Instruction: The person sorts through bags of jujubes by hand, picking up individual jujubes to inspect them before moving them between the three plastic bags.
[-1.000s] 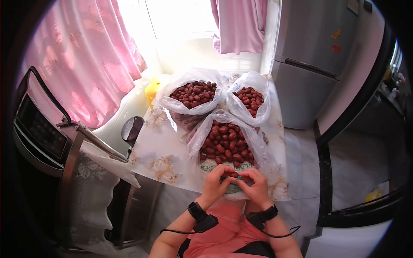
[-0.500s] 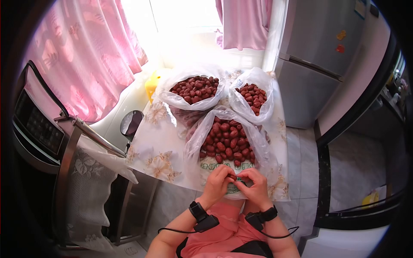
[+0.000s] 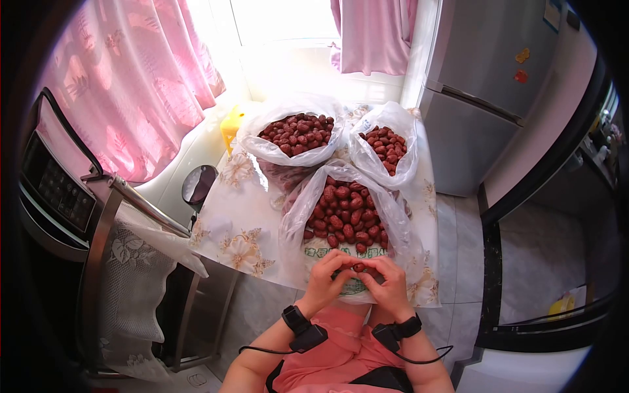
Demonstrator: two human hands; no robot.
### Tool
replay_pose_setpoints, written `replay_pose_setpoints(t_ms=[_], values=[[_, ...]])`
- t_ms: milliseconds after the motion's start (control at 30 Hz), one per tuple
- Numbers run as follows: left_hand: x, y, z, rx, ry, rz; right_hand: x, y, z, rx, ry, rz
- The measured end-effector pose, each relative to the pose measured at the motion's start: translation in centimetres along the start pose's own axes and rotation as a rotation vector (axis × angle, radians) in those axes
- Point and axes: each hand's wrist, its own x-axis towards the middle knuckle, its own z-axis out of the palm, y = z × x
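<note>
A single red date (image 3: 358, 267) is pinched between the fingertips of both hands, over the front of the nearest bag. My left hand (image 3: 325, 275) grips it from the left, thumb and forefinger closed. From the right, my right hand (image 3: 385, 278) closes on the same date. Just beyond the fingers lies an open clear plastic bag (image 3: 291, 229) with green print, heaped with wrinkled dark red dates (image 3: 344, 213). Both wrists wear black bands with cables.
Behind stand two more open bags of dates: a larger white bag (image 3: 252, 141) at left and a smaller bag (image 3: 411, 157) at right. All rest on a flowered tablecloth (image 3: 223, 196). A yellow container (image 3: 229, 124), a round mirror-like object (image 3: 198, 183) and a grey refrigerator (image 3: 468, 137) are nearby.
The date has turned and shifted slightly between my fingertips, and more of it shows now. My hands have drawn a little closer together; the bags have stayed in place.
</note>
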Motion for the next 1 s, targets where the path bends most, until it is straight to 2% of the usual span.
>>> replay_pose_setpoints(t_ms=[133,200,433,533,600,667,733,767,833,1000], values=[[0.0,0.2,0.0,-0.018,0.027,-0.013,0.0,-0.3,-0.1,-0.016,-0.02,-0.002],[0.0,0.4,-0.1,0.003,0.043,-0.007,-0.1,-0.4,0.0,0.058,0.012,0.065],[-0.1,0.5,-0.2,-0.007,0.03,0.007,-0.2,0.2,-0.2,0.036,-0.002,0.021],[-0.2,0.4,-0.6,-0.052,0.105,-0.006,0.0,0.0,-0.4,0.052,0.036,0.041],[-0.3,0.2,-1.6,-0.03,0.292,-0.005,-0.2,0.2,-0.3,0.118,0.101,0.114],[-0.4,0.2,-2.8,-0.017,0.325,-0.009,-0.2,0.4,-0.4,0.129,0.105,0.112],[-0.3,1.3,-4.1,0.228,0.218,-0.049,-0.1,0.5,-0.3,0.144,0.106,0.104],[-0.4,1.3,-4.4,0.232,0.219,-0.05,-0.1,0.5,-0.3,0.134,0.106,0.104],[-0.5,1.4,-4.8,0.407,0.02,0.097,-0.1,0.5,-0.3,0.125,0.108,0.103],[-1.2,0.9,-4.8,0.479,-0.1,0.199,-0.3,0.8,-0.3,0.116,0.105,0.093]])
